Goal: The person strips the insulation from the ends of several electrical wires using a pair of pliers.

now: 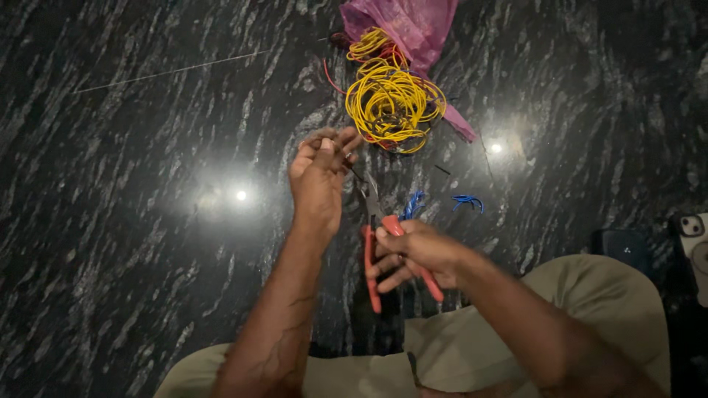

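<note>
Khaki trousers [590,309] of the seated person fill the bottom of the view, and both bare forearms reach forward from there over a dark, polished stone floor [133,243]. On this floor the right hand [413,254] is closed around the red handles of a pair of pliers [376,236], whose metal nose points up toward the other hand. Further forward, the left hand [321,173] pinches a thin dark wire [352,168] between thumb and fingers, just at the tip of the pliers. Beyond the hands lies a loose coil of yellow wire [391,99] with some red wire mixed in. It spills out of a pink plastic bag [413,26], which lies open at the top edge. Two short blue wire pieces [442,203] rest on the floor just right of the pliers. At the right edge I can see a phone [692,243], partly cut off.
</note>
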